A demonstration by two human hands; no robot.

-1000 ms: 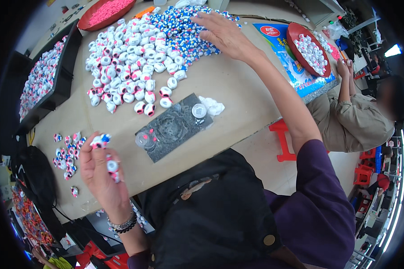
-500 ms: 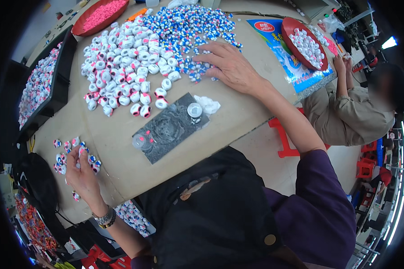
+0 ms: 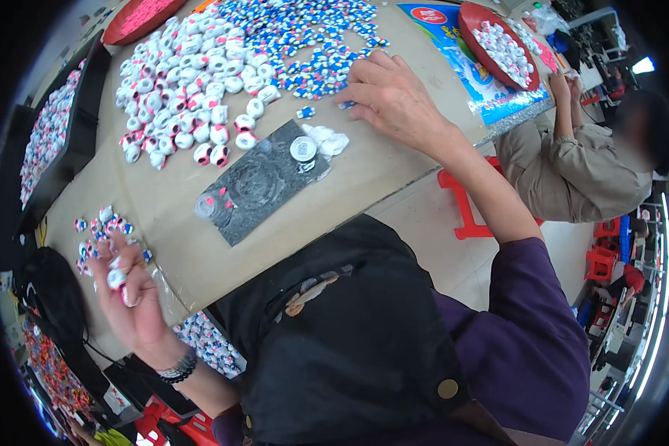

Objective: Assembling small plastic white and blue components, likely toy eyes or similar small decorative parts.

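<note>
My left hand (image 3: 137, 308), palm turned up at the left of the table, holds a small white bead-like piece (image 3: 116, 279) with a pink edge between its fingers. Just beyond it lies a cluster of white, pink and blue pieces (image 3: 105, 217). At the near right edge of the small blue-and-white parts (image 3: 305, 52), my right hand (image 3: 398, 100) is closed in a pinch, a tiny blue-and-white part (image 3: 346, 105) showing at its fingertips. Another blue part (image 3: 305, 112) lies alone nearby. White pieces with pink marks (image 3: 186, 93) are heaped left of the blue parts.
A dark, smeared slab (image 3: 253, 189) with a small round container (image 3: 303, 149) lies in front of me, white tissue (image 3: 331, 141) beside it. A black tray (image 3: 63, 123) stands left. Red dishes (image 3: 464, 37) sit at the back. A co-worker (image 3: 583, 163) sits to the right.
My right hand has drawn back from over the blue parts to their near edge, fingers now pinched. My left hand has turned up, showing the white piece. The whole view has shifted slightly.
</note>
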